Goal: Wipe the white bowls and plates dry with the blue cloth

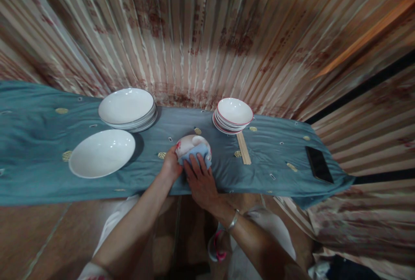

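My left hand [173, 163] grips the bowl [185, 143]; right hand [201, 181], fingers spread, presses the blue cloth [201, 149] on it. Best: steady hold, even pressure.

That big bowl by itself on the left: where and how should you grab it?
Probably pinch the bowl at its near rim, coming from the front: it sits open side up, that edge is unobstructed, and the stack stands behind.

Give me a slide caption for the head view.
Left hand holds a bowl; right hand presses blue cloth against it.
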